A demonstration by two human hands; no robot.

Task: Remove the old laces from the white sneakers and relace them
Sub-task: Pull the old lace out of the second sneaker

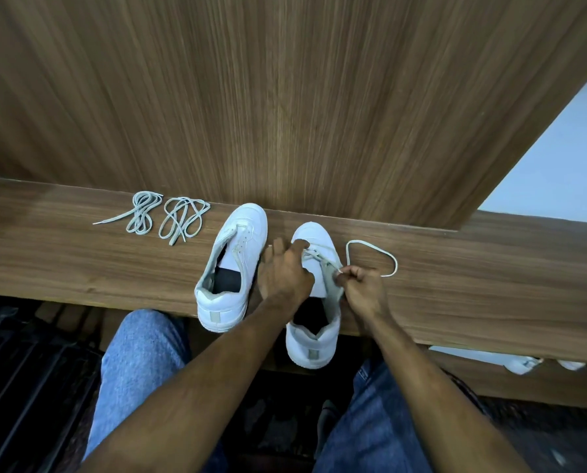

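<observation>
While the right hand (362, 285) pinches a lace (370, 254) at the right sneaker's (314, 302) eyelets, fingers curled tight, the left hand (285, 271) rests on that shoe's tongue, fingers extended toward the toe, index on the lowest lace crossing. Lace loops out right onto the desk (490, 285). Sneaker's heel overhangs the desk's near edge. Left sneaker (232, 268) just beside it, unlaced, toe near the wood panel (285, 97). Two lace bundles (164, 216) lie well left of the shoes. Left forearm hides part of the gap between the shoes. Jeans-clad knees (141, 363) below.
</observation>
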